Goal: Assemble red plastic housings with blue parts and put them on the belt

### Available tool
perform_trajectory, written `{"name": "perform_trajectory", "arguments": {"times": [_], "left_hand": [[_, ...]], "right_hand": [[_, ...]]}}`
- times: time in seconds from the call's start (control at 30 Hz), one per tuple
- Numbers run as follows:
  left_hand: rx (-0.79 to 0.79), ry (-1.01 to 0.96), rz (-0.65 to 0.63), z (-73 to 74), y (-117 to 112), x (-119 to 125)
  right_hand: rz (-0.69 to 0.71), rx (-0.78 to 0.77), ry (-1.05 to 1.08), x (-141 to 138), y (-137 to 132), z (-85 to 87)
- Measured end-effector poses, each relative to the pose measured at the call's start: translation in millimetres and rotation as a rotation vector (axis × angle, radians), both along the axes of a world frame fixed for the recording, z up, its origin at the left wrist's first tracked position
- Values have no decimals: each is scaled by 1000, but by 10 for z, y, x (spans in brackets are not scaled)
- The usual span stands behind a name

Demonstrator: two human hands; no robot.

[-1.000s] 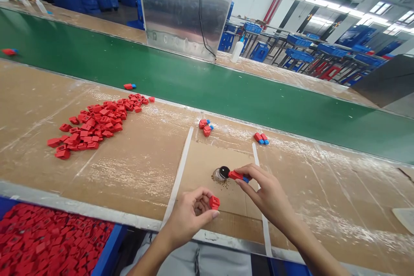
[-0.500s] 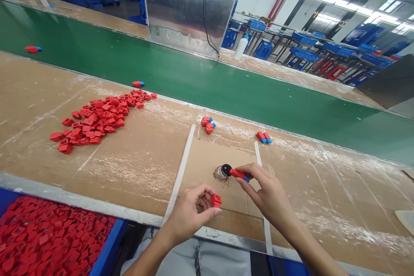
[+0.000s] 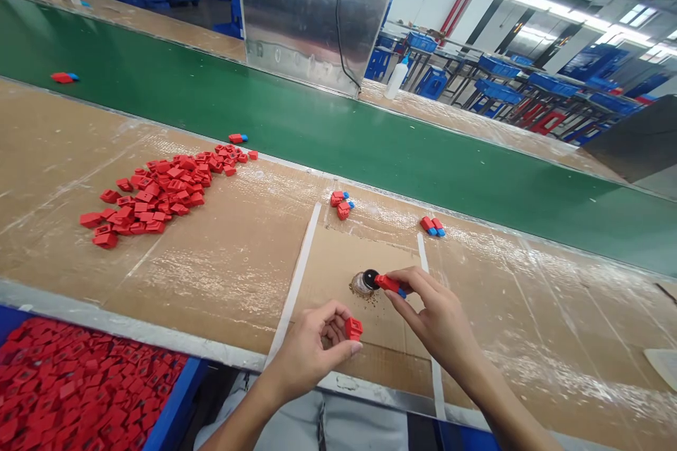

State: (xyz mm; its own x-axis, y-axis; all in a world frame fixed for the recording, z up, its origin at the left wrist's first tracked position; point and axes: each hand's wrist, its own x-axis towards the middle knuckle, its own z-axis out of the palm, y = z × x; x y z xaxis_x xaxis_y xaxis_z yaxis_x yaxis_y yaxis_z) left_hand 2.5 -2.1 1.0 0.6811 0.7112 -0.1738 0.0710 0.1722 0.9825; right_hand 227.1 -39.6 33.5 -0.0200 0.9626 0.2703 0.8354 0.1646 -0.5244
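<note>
- The left hand (image 3: pixel 312 345) grips a red block (image 3: pixel 353 328) between thumb and fingers, held over the near part of the cardboard (image 3: pixel 338 246).
- The right hand (image 3: pixel 436 303) pinches a red-and-blue piece (image 3: pixel 388 285) — red end to the left, blue end to the right — with thumb and fingertips.
- That red end is right by the black disc (image 3: pixel 371 279) at the clear jar (image 3: pixel 360 285); whether they touch, I cannot tell. Brown specks lie around the jar.
- White tape strips run along the cardboard, one on the left (image 3: pixel 296 278) and one on the right (image 3: pixel 436 384).
- On the far side of the table (image 3: pixel 529 352), two red-and-blue pieces (image 3: pixel 343 204) lie to the left and two more (image 3: pixel 432 226) to the right.
- A pile of red blocks (image 3: pixel 153 190) spreads over the left of the table.
- Near left, a blue bin (image 3: pixel 180 394) holds many more red blocks (image 3: pixel 79 380).
- Beyond the table runs a green belt (image 3: pixel 317 127) — one red-and-blue piece (image 3: pixel 64 77) lies on it at far left, another (image 3: pixel 238 138) by the pile.
- Past the belt stand a metal panel (image 3: pixel 312 21) and, to its right, a white bottle (image 3: pixel 396 80).
</note>
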Motion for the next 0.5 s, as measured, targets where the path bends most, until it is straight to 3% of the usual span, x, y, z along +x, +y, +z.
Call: {"name": "perform_trajectory", "arguments": {"times": [0.5], "left_hand": [[-22, -21, 7, -14, 1, -11]], "right_hand": [[3, 47, -25, -46, 130, 201]]}}
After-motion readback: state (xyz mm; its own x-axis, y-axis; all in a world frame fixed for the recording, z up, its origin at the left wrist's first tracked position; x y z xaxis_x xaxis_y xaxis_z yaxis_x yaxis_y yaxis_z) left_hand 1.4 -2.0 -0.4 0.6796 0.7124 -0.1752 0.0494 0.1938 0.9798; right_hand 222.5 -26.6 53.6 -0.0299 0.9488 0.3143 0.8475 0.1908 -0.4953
